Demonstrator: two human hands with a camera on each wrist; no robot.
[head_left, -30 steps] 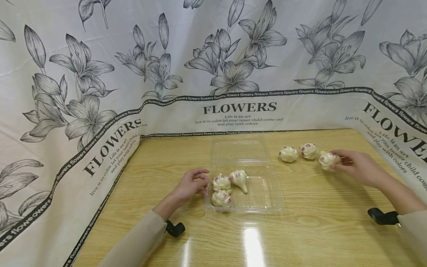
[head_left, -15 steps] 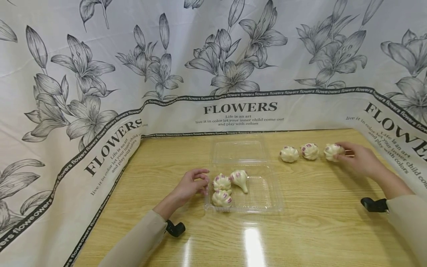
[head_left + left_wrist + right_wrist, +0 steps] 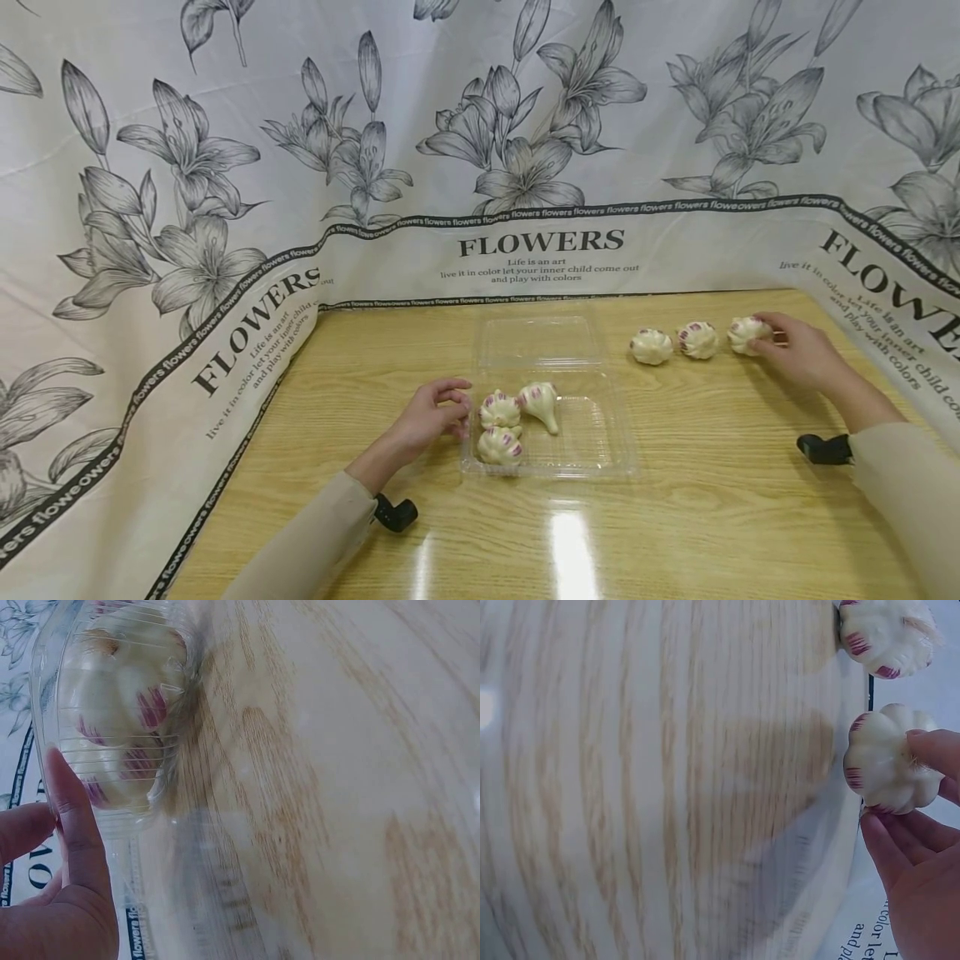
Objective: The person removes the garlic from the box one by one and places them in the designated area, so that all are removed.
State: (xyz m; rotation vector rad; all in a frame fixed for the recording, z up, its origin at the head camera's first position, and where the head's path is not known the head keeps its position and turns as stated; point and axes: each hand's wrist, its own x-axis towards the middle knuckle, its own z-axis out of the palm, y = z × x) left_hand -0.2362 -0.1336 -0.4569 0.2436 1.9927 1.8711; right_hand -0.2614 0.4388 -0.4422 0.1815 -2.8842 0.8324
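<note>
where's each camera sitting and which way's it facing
Head: worn on head, looking forward and down at table; left hand, right hand, sleeves show.
Left wrist: worn there, facing clear container with garlic bulbs inside; left fingers show.
Right wrist: worn there, facing held garlic bulb and table; right fingers show.
Shared: held garlic bulb, in head and right wrist.

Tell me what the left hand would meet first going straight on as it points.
The left hand would first meet the left side of the clear plastic container, which it seems to touch.
</note>
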